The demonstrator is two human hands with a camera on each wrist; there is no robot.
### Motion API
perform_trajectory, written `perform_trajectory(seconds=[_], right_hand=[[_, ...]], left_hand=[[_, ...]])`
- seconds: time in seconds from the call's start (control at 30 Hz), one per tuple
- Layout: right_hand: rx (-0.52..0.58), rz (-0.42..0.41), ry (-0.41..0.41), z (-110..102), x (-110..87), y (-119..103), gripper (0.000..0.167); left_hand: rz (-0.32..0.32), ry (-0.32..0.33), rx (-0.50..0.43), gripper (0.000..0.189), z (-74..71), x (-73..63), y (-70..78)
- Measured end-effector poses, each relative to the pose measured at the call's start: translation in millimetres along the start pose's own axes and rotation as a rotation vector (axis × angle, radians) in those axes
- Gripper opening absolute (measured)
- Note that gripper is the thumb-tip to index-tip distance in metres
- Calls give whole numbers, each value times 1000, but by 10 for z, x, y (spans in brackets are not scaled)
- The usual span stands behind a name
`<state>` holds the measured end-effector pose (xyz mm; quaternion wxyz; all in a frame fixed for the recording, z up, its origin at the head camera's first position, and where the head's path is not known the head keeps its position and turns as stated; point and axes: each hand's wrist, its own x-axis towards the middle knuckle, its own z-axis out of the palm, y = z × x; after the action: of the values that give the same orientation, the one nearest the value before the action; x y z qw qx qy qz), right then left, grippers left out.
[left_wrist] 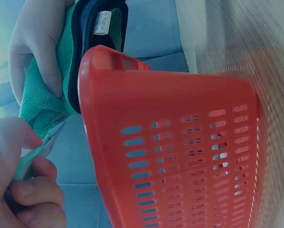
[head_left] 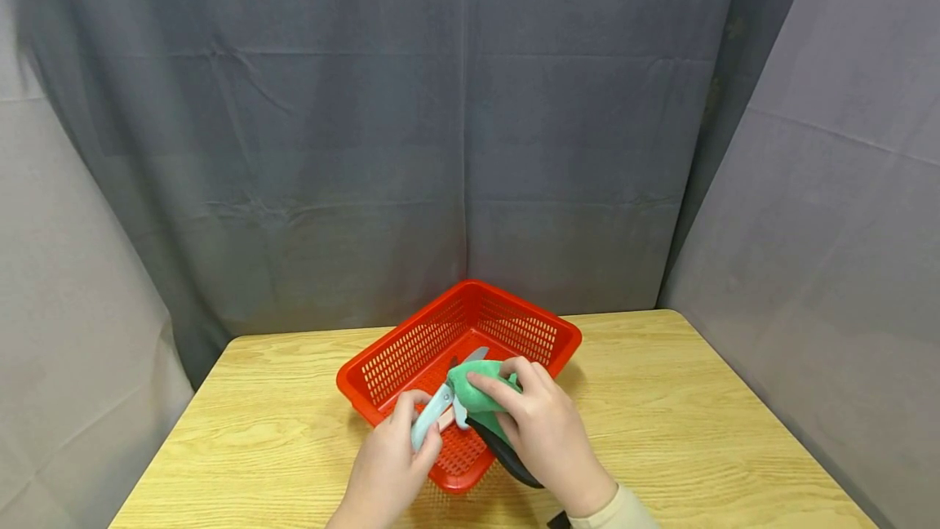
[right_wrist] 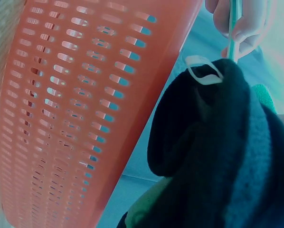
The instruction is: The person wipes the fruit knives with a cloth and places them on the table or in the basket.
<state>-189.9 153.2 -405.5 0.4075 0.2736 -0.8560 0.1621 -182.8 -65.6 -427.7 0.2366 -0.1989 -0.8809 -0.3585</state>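
Observation:
My left hand (head_left: 389, 455) grips the light blue handle of a knife (head_left: 432, 417) over the near part of the red basket. Around the blade, mostly hiding it, is a green cloth (head_left: 481, 386) with a dark edge. My right hand (head_left: 547, 431) pinches this cloth between thumb and fingers. In the left wrist view a sliver of the blade (left_wrist: 55, 137) shows below the cloth (left_wrist: 42, 102). The cloth's dark back and a white label (right_wrist: 204, 70) face the right wrist camera. Beneath the hands, the basket holds a pink handle (head_left: 446, 420) and a blade (head_left: 477, 354), partly hidden.
The red perforated basket (head_left: 404, 341) stands angled on a light wood table (head_left: 661, 415). Its raised rim lies close around both hands. Grey curtains (head_left: 330, 145) hang behind the table and along both sides. A small black object (head_left: 558, 521) shows by the right cuff.

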Motion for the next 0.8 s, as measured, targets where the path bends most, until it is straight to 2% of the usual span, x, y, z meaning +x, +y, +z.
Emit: perform_trajectory(seconds=[0.4,0.8], right_hand=[[13,-2,-27,8,-5,-24,63],[-1,25,-35,0,-5,-8,61]], left_hand=[[61,40,29,34,24,-14,-17],[56,15,-55,34,29,-7,-14]])
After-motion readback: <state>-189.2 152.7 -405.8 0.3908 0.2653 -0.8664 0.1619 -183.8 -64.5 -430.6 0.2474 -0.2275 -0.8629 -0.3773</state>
